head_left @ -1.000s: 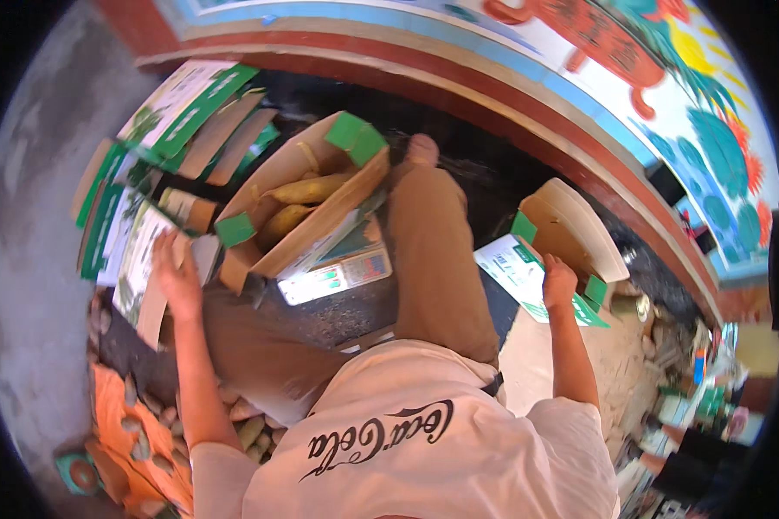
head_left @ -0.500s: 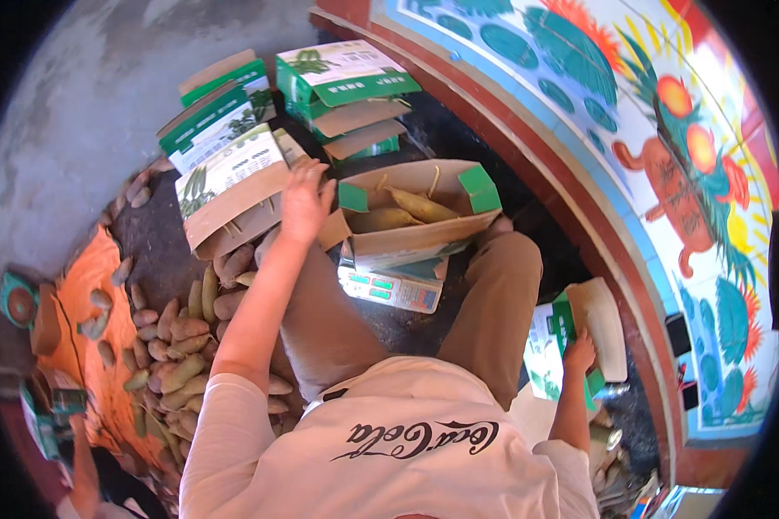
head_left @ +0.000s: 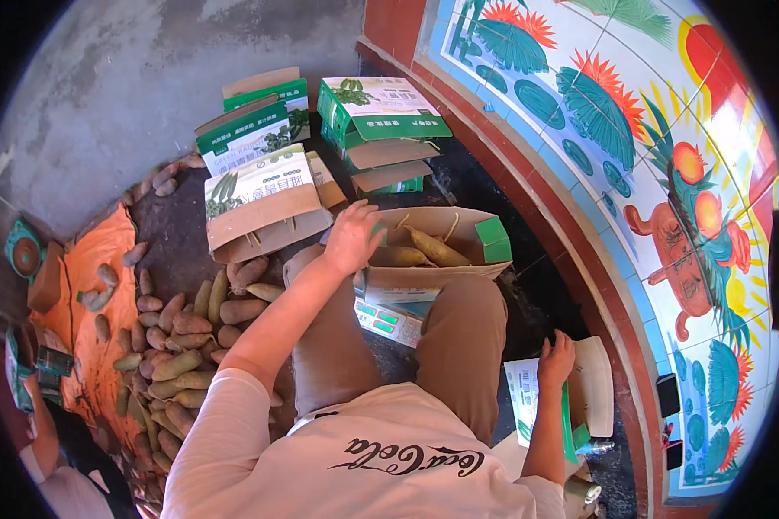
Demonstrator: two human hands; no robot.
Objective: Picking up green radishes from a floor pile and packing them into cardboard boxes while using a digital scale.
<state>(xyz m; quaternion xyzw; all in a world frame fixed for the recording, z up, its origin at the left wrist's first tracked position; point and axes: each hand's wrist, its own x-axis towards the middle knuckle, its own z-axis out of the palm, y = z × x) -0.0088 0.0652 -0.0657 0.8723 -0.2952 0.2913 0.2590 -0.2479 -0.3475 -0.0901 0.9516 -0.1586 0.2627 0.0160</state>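
An open cardboard box (head_left: pixel 433 278) stands upright between my knees, with long yellowish roots (head_left: pixel 437 248) and short cords inside. My left hand (head_left: pixel 353 240) is at its left end, fingers bent over the flap beside a green corner tab. Part of that flap is hidden behind the hand. Beneath the box sits a digital scale (head_left: pixel 389 322) with lit green displays. At my right side my right hand (head_left: pixel 557 359) is raised, fingers apart, over the edge of a white-and-green carton (head_left: pixel 593 385). It appears to hold nothing.
Several white-and-green cartons (head_left: pixel 260 195) and a carton stack (head_left: pixel 381 108) stand ahead. A pile of reddish and greenish roots (head_left: pixel 177 363) lies left by an orange sheet (head_left: pixel 86 303). Another person's arm (head_left: pixel 45 432) shows at lower left. A painted tile wall (head_left: pixel 619 186) curves along the right.
My left hand has moved from beside the box onto its left end, and the flap there is raised. My right hand has come up off the carton. The view has shifted.
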